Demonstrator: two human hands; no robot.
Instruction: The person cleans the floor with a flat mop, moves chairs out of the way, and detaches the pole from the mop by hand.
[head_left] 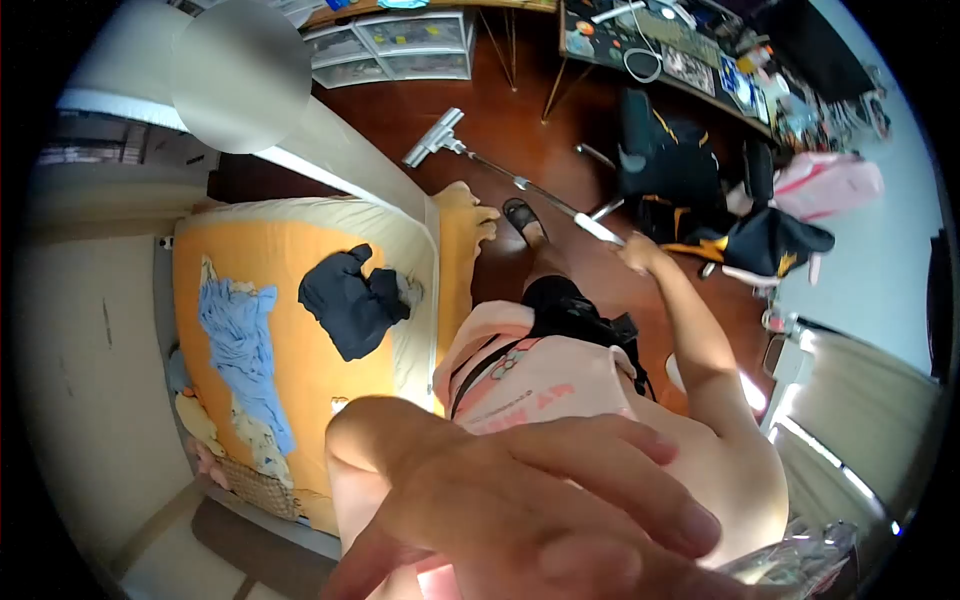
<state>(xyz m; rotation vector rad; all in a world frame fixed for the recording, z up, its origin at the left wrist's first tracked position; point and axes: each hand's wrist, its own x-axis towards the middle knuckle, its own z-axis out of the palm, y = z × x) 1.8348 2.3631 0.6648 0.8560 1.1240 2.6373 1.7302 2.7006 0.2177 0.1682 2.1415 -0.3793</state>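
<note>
My right hand (pixel 637 254) is closed around the white grip of a mop (pixel 552 201), with my arm stretched out to the right. The mop's pole slants up and left to a flat grey-white head (pixel 436 138) resting on the floor. Close to the camera, my left hand (pixel 530 500) is raised in front of my chest, its fingers apart and nothing visible in it. Part of that hand runs past the lower edge of the frame. My foot in a dark sandal (pixel 523 217) stands beside the pole.
On the left, a bed (pixel 330 225) with an orange sheet bears a black garment (pixel 355 300) and blue cloth (pixel 240 340). An office chair (pixel 670 150) and a black bag (pixel 780 240) stand right of the mop. Behind are a cluttered desk (pixel 680 75) and plastic drawers (pixel 415 48).
</note>
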